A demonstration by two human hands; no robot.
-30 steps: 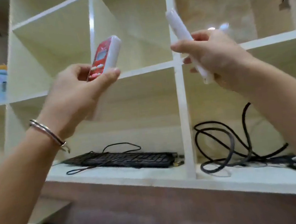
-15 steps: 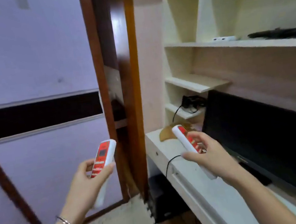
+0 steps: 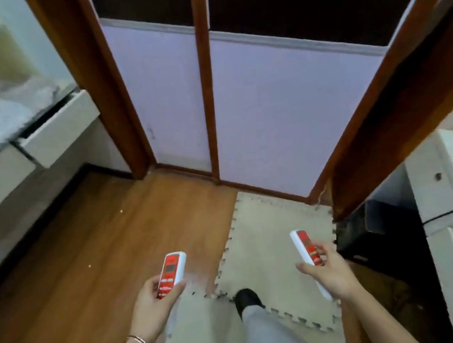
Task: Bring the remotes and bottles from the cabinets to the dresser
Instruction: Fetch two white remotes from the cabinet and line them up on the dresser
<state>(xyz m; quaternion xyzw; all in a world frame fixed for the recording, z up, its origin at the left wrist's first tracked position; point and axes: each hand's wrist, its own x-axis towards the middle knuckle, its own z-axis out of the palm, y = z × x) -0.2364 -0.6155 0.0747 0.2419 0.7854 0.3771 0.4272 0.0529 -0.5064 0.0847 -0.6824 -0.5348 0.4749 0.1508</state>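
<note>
The left hand grips a red-faced remote by its lower end, the top jutting forward over the wood floor. The right hand clasps a second remote mid-body, its top angled up-left above the foam mat.

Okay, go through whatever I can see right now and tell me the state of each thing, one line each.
Left hand: closed around a remote.
Left remote: held, red face up, off any surface.
Right hand: closed around a remote.
Right remote: held, tilted, red face showing.
Drawer: partly pulled open.
Foam mat: flat on the floor, underfoot.
Sliding doors: shut.
</note>
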